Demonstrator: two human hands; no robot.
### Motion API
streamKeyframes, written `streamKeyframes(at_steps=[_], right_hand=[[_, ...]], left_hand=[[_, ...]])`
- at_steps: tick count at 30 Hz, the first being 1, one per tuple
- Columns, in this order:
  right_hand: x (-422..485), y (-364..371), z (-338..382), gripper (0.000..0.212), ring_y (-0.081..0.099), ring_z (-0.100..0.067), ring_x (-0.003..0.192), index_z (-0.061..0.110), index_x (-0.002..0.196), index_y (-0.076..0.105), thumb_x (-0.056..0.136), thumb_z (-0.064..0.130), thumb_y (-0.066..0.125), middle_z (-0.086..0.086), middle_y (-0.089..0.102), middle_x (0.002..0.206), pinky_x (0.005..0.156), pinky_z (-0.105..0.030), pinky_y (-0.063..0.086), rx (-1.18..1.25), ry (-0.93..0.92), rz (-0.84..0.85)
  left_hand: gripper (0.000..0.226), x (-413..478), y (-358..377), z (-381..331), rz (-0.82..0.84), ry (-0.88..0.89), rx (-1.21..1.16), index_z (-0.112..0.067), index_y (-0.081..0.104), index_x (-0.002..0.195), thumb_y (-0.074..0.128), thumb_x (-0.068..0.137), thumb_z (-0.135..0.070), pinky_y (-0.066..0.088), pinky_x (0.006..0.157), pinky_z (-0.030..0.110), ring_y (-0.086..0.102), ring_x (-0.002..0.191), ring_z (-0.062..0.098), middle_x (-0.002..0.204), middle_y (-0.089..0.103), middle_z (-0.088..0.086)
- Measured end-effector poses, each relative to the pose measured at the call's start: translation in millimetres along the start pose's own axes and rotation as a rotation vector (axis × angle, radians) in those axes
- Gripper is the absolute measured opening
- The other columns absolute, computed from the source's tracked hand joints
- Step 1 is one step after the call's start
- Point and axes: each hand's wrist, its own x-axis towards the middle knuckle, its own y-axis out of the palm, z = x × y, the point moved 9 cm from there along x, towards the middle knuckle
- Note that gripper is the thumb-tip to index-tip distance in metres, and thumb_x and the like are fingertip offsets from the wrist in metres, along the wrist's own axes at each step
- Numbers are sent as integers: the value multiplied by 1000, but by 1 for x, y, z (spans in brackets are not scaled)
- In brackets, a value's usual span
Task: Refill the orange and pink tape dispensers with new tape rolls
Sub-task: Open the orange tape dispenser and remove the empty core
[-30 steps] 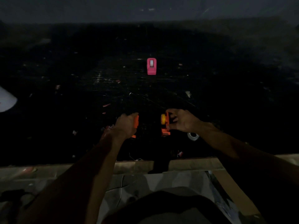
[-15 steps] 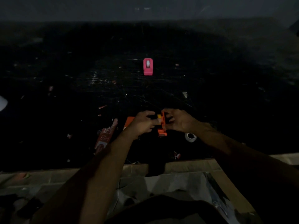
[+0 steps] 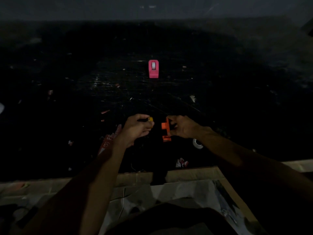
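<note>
The scene is very dark. My right hand grips the orange tape dispenser, which stands near the table's front middle. A little to its left, my left hand pinches a small yellow spool, clear of the dispenser. The pink tape dispenser stands farther back in the middle with a pale roll in it. A white tape roll lies on the table just under my right wrist.
A red and white printed wrapper lies under my left forearm. Small scraps litter the black table. Another crumpled scrap lies near the front edge. Cardboard and paper sit below the table's edge.
My left hand let go of an orange piece, came to the dispenser, then drew back left with the yellow spool. The spool is out of the dispenser now.
</note>
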Motion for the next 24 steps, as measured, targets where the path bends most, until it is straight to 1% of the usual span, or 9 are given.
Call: streamKeyframes(at_steps=[3, 9, 11, 14, 17, 19, 20, 22, 24], right_hand=[[1, 1, -2, 74, 56, -18, 114, 14, 142, 37, 78, 21, 73, -9, 58, 130, 94, -23, 40, -36, 2, -5], [-1, 0, -1, 88, 52, -24, 122, 13, 149, 18, 80, 23, 72, -13, 49, 140, 100, -27, 38, -96, 31, 5], [-5, 0, 0, 91, 52, -24, 122, 13, 149, 15, 79, 23, 73, -14, 48, 141, 100, -27, 39, -80, 40, 17], [-6, -8, -1, 83, 55, -25, 119, 17, 147, 26, 79, 20, 73, -13, 55, 133, 100, -28, 41, -72, 37, -12], [-19, -30, -11, 67, 57, -22, 116, 17, 140, 40, 80, 18, 71, -10, 58, 130, 95, -25, 42, -125, 71, -59], [-33, -47, -19, 59, 59, -19, 112, 17, 132, 51, 77, 22, 73, -6, 62, 125, 97, -27, 45, -236, 65, -71], [-42, -52, -23, 58, 60, -18, 111, 19, 128, 54, 74, 25, 74, -4, 64, 123, 98, -30, 47, -291, 60, -57], [-57, -53, -32, 60, 60, -20, 112, 25, 126, 55, 70, 32, 74, -1, 65, 121, 97, -36, 49, -429, 64, -5], [-66, -48, -43, 63, 52, -24, 118, 33, 128, 49, 69, 42, 71, 0, 59, 127, 98, -41, 46, -598, 83, 25]], left_hand=[[38, -2, -3, 1, -17, 1, 7, -17, 59, 119, 71, 83, -13, 53, 78, 26, 66, 100, 21, 107, 68, 7], [40, -5, 5, 3, -14, 1, 37, -16, 57, 121, 70, 84, -12, 54, 79, 27, 65, 90, 16, 101, 68, 6], [40, -8, 7, 1, -4, 9, 46, -16, 58, 121, 71, 83, -12, 54, 81, 28, 65, 92, 17, 104, 68, 8], [38, -10, 9, -4, 3, 22, 45, -16, 59, 119, 71, 83, -13, 54, 83, 29, 65, 96, 18, 107, 68, 8], [31, -11, 14, -14, -17, 64, 81, -21, 61, 111, 72, 82, -16, 54, 84, 31, 66, 93, 17, 107, 68, 8], [30, -10, 22, -26, -45, 135, 143, -23, 62, 109, 73, 81, -19, 54, 80, 31, 67, 91, 18, 106, 69, 8], [31, -10, 29, -32, -51, 170, 176, -23, 62, 109, 73, 80, -21, 53, 76, 30, 68, 91, 19, 106, 69, 8], [33, -10, 44, -41, -54, 229, 257, -25, 62, 108, 75, 78, -23, 53, 72, 29, 69, 92, 22, 107, 68, 9], [35, -10, 62, -47, -54, 284, 356, -26, 63, 108, 77, 76, -24, 55, 78, 31, 67, 93, 20, 106, 68, 7]])
